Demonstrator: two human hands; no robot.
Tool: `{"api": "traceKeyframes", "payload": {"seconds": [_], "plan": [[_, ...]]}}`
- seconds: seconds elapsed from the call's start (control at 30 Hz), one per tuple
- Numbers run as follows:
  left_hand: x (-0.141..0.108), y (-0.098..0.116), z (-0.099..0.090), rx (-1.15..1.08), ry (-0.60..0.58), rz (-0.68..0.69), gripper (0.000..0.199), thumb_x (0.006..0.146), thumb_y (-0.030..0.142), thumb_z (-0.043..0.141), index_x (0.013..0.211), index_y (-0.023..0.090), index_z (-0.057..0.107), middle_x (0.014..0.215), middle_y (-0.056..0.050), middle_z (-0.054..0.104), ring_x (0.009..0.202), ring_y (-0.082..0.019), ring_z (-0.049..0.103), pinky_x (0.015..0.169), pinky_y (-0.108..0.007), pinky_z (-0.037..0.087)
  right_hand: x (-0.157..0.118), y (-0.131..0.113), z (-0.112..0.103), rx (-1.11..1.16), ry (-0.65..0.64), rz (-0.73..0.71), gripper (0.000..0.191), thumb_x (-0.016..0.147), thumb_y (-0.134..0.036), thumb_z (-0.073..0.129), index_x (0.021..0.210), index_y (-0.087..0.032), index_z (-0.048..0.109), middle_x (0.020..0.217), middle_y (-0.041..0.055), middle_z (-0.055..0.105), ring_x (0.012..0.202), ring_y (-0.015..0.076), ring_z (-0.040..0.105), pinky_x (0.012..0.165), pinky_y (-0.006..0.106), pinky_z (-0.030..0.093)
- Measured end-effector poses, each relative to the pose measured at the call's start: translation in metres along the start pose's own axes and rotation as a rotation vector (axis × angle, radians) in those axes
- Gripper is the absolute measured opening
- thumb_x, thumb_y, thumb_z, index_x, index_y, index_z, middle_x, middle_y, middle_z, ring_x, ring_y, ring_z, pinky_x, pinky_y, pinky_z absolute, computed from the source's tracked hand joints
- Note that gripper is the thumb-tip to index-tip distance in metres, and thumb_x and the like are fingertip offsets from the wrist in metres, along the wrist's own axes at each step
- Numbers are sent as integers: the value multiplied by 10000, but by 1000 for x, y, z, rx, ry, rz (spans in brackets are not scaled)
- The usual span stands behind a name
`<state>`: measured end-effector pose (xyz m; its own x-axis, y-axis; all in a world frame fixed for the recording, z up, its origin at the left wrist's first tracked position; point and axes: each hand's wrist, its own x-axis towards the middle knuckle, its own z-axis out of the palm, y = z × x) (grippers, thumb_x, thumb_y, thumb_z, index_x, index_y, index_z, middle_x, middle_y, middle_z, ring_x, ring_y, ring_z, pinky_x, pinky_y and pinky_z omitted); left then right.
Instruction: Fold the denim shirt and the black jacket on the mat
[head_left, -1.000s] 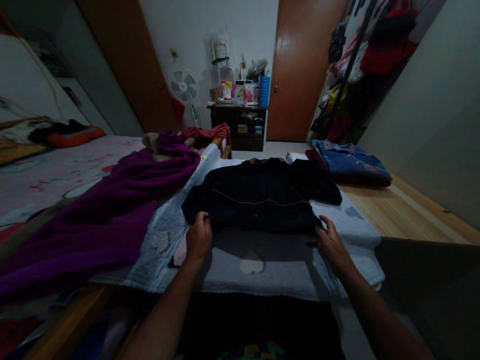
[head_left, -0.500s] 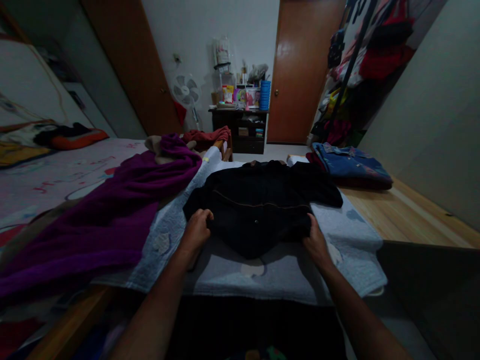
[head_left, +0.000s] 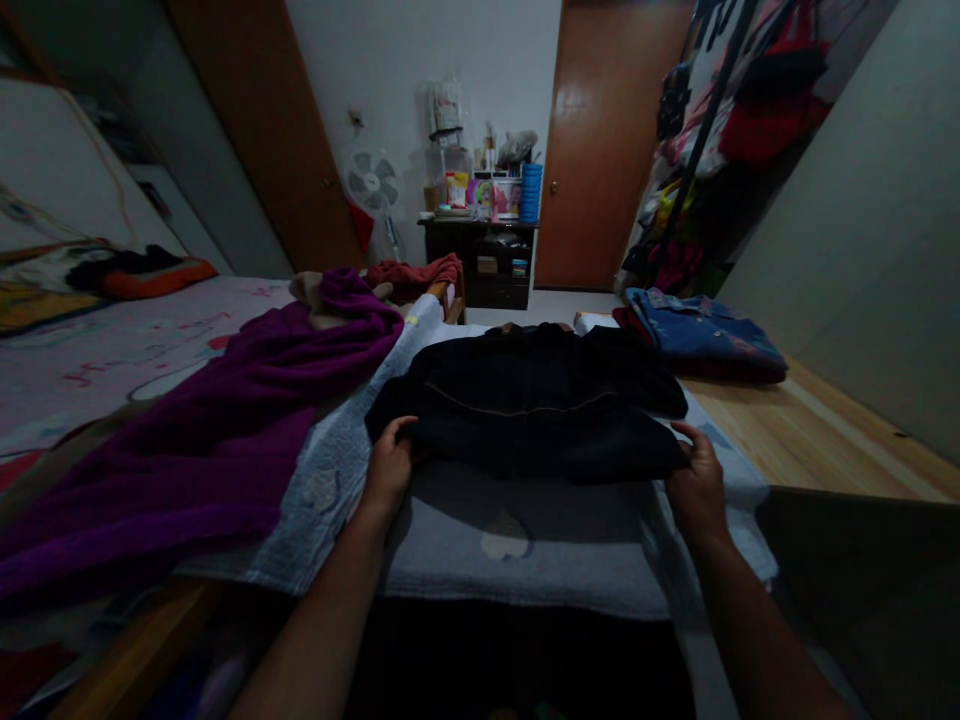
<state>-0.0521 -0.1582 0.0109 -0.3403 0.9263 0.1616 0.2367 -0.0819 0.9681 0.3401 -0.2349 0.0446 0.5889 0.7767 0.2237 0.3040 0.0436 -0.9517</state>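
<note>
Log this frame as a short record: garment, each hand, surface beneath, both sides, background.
Garment: black garment, spread out, tan line across it
Left hand: grips its near left edge
Right hand: grips its near right edge
Beneath: pale patterned cloth
Left side: purple cloth
Right side: folded blue garment on top of a dark red one
Background: white fan, closed brown door

Dim light; pale back wall (head_left: 495, 50), reddish-brown door (head_left: 619, 150) with round knob (head_left: 554, 187); white fan (head_left: 373, 181) beside low dark cabinet (head_left: 506, 293).

The black jacket (head_left: 540, 440) is showing a tan line, the grey-blue cover (head_left: 585, 560) is bearing a pale heart (head_left: 504, 540), the blanket (head_left: 225, 430) is showing purple.
</note>
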Motion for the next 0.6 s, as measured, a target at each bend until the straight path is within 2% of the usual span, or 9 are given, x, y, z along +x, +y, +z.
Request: {"api": "traceKeyframes", "payload": {"seconds": [0.07,0.13,0.23,0.3,0.37,0.4,0.47,0.5,0.6], "plan": [[1,9,4,-120,17,-34,316,795,244,465,1088,188,570,900,-32,670,749,-145,646,652,-259,532,5,0,1,104,9,116,493,662,-315,639,1133,-196,552,720,-12,612,604,156,570,545,275,472],[3,23,3,-173,85,-46,349,772,235,486,1107,185,570,901,-33,665,732,-138,640,645,-247,527,13,1,2,231,35,221,476,618,-336,677,1062,-196,577,759,6,635,590,169,589,499,285,489],[7,39,-2,-148,190,-27,327,758,238,512,1063,175,611,896,-34,665,736,-146,634,643,-244,521,20,4,2,319,-51,173,416,677,-413,644,1041,-221,583,901,39,660,726,209,645,572,334,551],[9,40,-3,-107,175,29,327,765,236,521,1074,174,608,957,-49,665,821,-167,642,721,-277,527,18,6,5,306,-168,96,424,762,-462,580,1129,-251,562,1055,56,652,909,230,649,718,372,566],[8,33,-1,-44,72,139,470,768,229,550,1235,193,506,1112,-76,635,992,-193,622,868,-337,501,10,9,11,282,-257,66,533,775,-452,601,1268,-283,490,1211,62,603,1075,240,601,851,401,532],[6,27,2,12,-10,208,599,764,225,573,1337,209,400,1215,-94,590,1099,-206,582,946,-371,462,4,11,15,249,-308,40,641,752,-430,641,1341,-300,422,1297,66,551,1149,247,559,902,417,506],[-2,16,8,190,-210,350,831,743,221,621,1450,230,185,1407,-128,432,1293,-237,430,1063,-434,354,-9,16,26,85,-433,-79,878,699,-381,706,1447,-327,248,1459,80,377,1293,267,426,981,454,444],[-7,12,12,305,-310,409,886,732,225,641,1465,235,143,1474,-137,338,1359,-258,335,1095,-461,303,-16,20,32,-44,-486,-162,948,687,-366,716,1470,-329,182,1515,90,270,1352,280,337,1013,474,408],[-26,3,25,651,-511,508,899,675,226,704,1448,265,245,1562,-118,133,1430,-335,104,1116,-535,217,-33,34,52,-416,-533,-353,973,705,-306,689,1491,-311,116,1568,110,42,1427,309,124,1073,515,308]]}}
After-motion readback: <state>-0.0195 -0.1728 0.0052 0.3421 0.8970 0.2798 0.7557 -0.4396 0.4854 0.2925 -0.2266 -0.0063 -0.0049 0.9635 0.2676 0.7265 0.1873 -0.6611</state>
